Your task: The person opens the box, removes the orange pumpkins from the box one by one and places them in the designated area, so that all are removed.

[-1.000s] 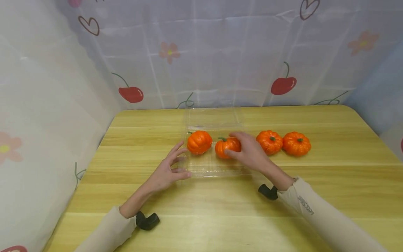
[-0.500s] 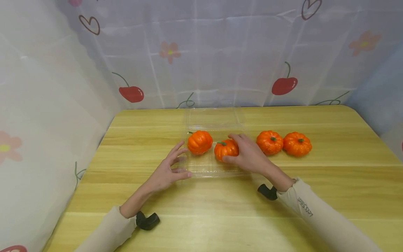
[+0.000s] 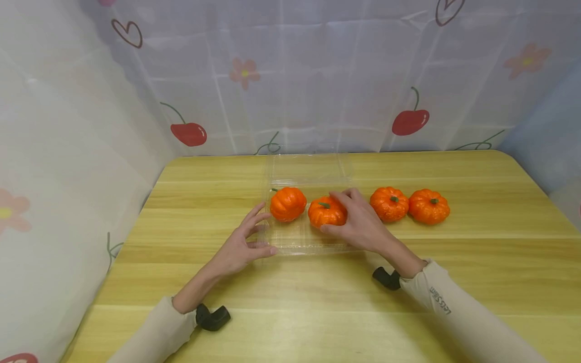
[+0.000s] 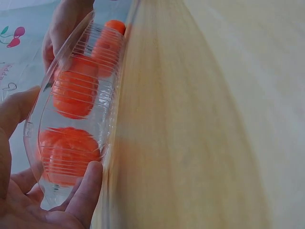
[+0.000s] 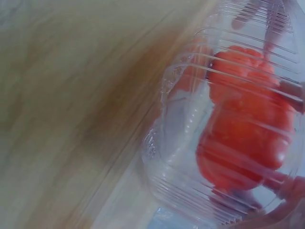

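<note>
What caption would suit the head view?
Right hand gripping one pumpkin in a clear box, left hand at the box's side, second pumpkin inside, two pumpkins outside.

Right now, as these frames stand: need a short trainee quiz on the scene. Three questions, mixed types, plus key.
1. How many orange ribbed pumpkins lie directly on the light wooden table, outside the clear plastic clamshell container?
2. True or false: the right hand holds the pumpkin farthest to the right.
3. Multiple choice: the left hand is at which part of the container?
A. right end
B. left end
C. far edge of the raised lid

Key:
1. Two.
2. False; it holds the second pumpkin from the left.
3. B.
</note>
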The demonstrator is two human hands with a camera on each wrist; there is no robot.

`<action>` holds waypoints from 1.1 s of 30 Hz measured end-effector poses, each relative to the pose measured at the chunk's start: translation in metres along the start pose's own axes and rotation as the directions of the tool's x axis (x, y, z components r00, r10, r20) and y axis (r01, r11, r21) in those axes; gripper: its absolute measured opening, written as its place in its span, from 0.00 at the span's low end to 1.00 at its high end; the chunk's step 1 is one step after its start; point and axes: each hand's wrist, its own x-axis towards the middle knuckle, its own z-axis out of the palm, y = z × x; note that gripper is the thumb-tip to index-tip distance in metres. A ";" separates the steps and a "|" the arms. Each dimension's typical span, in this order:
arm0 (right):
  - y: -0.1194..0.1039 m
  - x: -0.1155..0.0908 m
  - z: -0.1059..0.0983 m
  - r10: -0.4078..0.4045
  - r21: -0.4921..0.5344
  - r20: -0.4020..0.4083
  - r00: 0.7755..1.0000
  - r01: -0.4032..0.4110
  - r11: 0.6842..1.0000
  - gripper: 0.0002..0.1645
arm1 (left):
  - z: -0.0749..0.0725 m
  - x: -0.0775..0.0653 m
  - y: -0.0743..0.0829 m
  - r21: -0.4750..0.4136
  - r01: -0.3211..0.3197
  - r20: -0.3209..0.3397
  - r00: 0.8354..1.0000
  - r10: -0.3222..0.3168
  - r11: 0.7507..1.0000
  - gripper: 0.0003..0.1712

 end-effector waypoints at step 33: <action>0.008 -0.002 -0.003 -0.075 0.097 -0.026 0.997 0.077 0.992 0.45 | 0.001 -0.001 0.002 0.003 0.005 -0.007 1.000 -0.005 1.000 0.47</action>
